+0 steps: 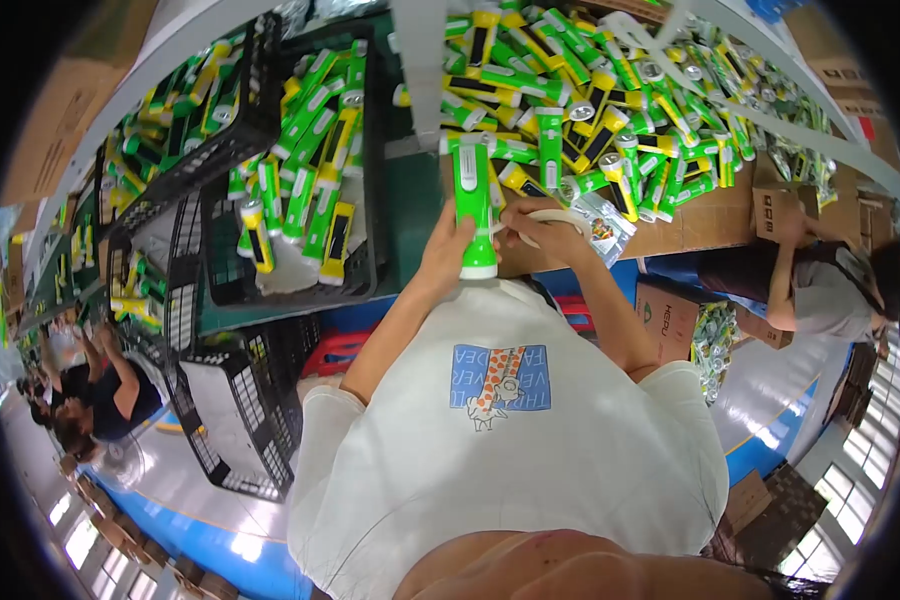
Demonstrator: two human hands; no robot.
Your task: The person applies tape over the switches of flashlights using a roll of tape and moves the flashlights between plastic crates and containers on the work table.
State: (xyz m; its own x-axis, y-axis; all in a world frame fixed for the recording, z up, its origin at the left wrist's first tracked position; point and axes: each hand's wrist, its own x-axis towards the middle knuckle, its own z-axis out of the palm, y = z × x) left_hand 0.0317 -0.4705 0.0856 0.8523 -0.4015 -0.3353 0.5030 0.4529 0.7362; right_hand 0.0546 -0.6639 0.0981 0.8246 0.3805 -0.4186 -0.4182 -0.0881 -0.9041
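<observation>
Upright in front of my chest is a green flashlight (pixel 473 205) with a white end, and my left hand (pixel 446 248) is wrapped round its lower part. Just right of it, my right hand (pixel 545 232) is closed on a white strap (pixel 548 216), close to the flashlight. A small clear bag with a printed card (pixel 606 228) lies beside my right hand at the table's edge. Beyond my hands, a large pile of green and yellow flashlights (pixel 590 100) covers the cardboard-topped table (pixel 670 235).
At left, a black crate (pixel 375 190) holds more flashlights on a green table (pixel 410 215). Empty black crates (pixel 235 420) stand below it. A co-worker (pixel 830 285) is at the right; other people (pixel 105 395) work at far left. An open carton (pixel 667 318) stands below the table.
</observation>
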